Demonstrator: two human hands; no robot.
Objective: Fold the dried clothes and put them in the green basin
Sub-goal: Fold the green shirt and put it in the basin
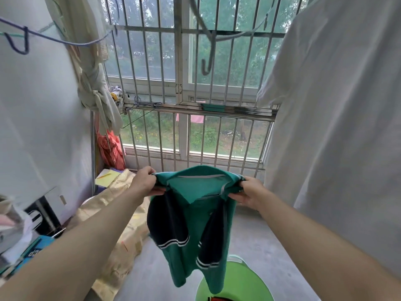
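- I see the left fingers [150, 170] curled tight over one shoulder of the green shirt [195, 216], with cloth bunched under them.
- The right fingers [236, 196] are clamped the same way on the opposite shoulder, thumb on top of the fabric.
- My read of the left hand [144, 181] and right hand [249, 193]: both are raised in front of the body at about the same height, holding the neckline stretched between them.
- The shirt hangs straight down from that grip. Its dark sleeves with white-striped cuffs are folded in over the front.
- The shirt's lower hem covers part of the green basin [245, 279], which sits on the grey floor [256, 235] beneath. I cannot tell whether the hem touches it.
- Something red [219, 299] lies in the basin at the bottom edge of view.
- A gold patterned cloth [117, 213] is spread on the floor to the left.
- Further out, a white garment [336, 127] hangs close on the right and another white cloth [32, 105] on the left.
- Beyond them are the barred window [180, 83], a blue cord [54, 40] and a hanging hook [207, 61].
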